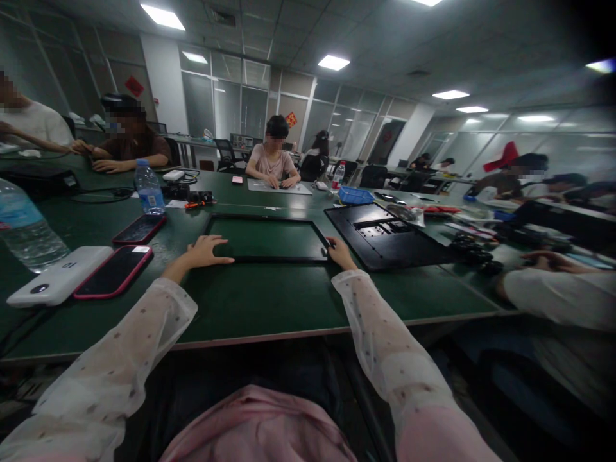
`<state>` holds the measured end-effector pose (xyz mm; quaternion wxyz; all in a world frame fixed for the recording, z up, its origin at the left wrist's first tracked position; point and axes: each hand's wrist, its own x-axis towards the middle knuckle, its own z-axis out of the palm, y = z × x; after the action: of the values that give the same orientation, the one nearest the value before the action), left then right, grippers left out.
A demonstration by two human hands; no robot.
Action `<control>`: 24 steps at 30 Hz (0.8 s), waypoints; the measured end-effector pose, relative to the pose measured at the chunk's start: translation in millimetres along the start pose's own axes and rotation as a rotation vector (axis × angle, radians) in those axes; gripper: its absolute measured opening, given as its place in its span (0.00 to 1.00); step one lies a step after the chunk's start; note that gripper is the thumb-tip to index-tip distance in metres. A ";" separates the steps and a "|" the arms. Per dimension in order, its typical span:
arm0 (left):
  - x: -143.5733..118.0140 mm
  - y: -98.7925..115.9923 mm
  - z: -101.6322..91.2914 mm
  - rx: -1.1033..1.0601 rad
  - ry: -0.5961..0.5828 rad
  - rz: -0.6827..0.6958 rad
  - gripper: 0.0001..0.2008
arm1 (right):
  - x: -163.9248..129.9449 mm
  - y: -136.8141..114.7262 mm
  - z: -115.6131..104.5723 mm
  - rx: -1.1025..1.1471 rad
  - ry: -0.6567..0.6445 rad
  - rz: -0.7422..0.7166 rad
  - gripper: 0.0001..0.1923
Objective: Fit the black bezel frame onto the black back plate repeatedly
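A thin black rectangular frame [269,259] lies on the green table before me, with the green tabletop showing through its middle. My left hand [205,251] rests at its left end, thumb and fingers spread apart. At the right end my right hand [341,254] is closed, fingers bent by the frame's right bar. A small dark piece shows at its fingertips, too small to name. Beside that hand, on the right, lies a black flat panel [385,247] with a recessed opening and small fittings.
Left stand water bottles [150,189], phones [115,273] and a white power bank [60,276]. A blue basket [356,195] sits behind the panel. Black parts [474,253] lie to the right, near a co-worker's arm [558,292]. Another person [273,160] sits opposite. The table's front edge [269,340] is close to me.
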<state>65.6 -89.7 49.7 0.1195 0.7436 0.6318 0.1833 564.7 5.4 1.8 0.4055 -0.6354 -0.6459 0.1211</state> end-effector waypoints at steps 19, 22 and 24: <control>16.2 -27.0 17.5 -0.091 0.096 -0.072 0.26 | 9.5 7.8 4.6 0.220 0.079 0.032 0.22; 14.0 -24.8 15.8 -0.119 0.112 -0.094 0.26 | 12.2 9.7 3.3 0.207 0.095 0.057 0.19; 13.2 -23.9 15.6 -0.141 0.124 -0.106 0.25 | 13.6 10.1 1.9 0.201 0.118 0.066 0.18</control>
<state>52.5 -71.7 27.3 0.1417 0.6862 0.6618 0.2666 572.5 20.3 -1.2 0.5004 -0.6186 -0.5840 0.1610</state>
